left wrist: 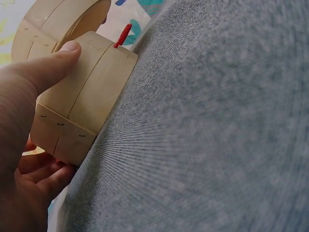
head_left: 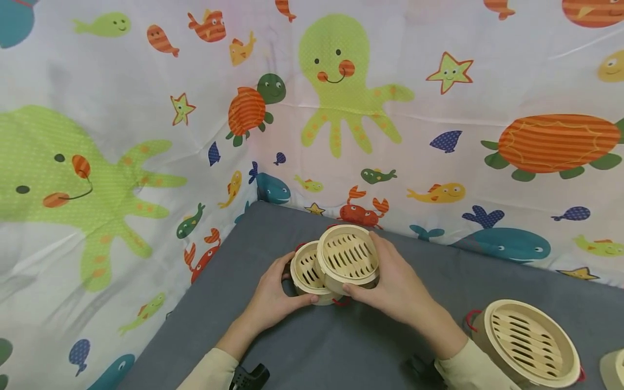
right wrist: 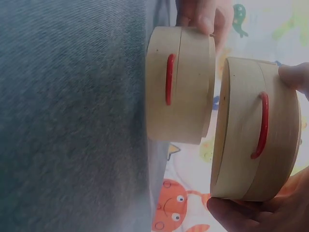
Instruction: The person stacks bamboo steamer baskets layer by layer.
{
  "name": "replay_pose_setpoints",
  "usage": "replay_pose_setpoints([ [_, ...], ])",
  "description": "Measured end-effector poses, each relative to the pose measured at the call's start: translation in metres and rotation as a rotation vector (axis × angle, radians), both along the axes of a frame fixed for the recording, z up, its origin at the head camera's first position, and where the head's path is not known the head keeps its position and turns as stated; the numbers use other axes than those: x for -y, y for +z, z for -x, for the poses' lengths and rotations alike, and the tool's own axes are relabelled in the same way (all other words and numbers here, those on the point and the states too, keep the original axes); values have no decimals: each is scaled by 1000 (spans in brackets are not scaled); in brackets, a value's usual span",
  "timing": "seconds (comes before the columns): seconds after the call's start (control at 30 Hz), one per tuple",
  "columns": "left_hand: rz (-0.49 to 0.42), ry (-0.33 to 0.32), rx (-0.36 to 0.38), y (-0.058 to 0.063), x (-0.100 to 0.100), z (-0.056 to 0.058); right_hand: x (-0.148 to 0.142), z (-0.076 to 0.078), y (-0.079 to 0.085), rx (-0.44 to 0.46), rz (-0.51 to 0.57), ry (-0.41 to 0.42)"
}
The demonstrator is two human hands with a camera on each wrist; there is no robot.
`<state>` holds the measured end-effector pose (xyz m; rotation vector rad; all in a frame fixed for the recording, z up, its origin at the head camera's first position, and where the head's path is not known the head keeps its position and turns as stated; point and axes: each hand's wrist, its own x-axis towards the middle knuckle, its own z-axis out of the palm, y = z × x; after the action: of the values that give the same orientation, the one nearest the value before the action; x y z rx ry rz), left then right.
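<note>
A small bamboo steamer basket with slatted base and red handles rests on the grey surface. My left hand grips its side, the thumb along the near wall and fingers behind. Above it, offset to the right, my right hand holds a second steamer basket by its sides, thumb in front. In the right wrist view a gap shows between the raised basket and the lower basket. The left wrist view shows the left thumb pressed on the lower basket's wall.
A larger steamer basket with red handles sits at the right on the grey surface. Part of another pale basket enters at the right edge. Sea-creature cloth hangs behind and along the left.
</note>
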<state>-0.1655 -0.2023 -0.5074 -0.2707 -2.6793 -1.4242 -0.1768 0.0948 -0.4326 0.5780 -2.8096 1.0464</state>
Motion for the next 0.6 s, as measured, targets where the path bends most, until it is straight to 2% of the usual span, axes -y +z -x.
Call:
replay_pose_setpoints([
  [0.37,-23,-9,-4,-2,1,-2,20,8,1,17,5,63],
  [0.6,-5,-15,-18,-3,2,0,31,12,1,15,5,75],
])
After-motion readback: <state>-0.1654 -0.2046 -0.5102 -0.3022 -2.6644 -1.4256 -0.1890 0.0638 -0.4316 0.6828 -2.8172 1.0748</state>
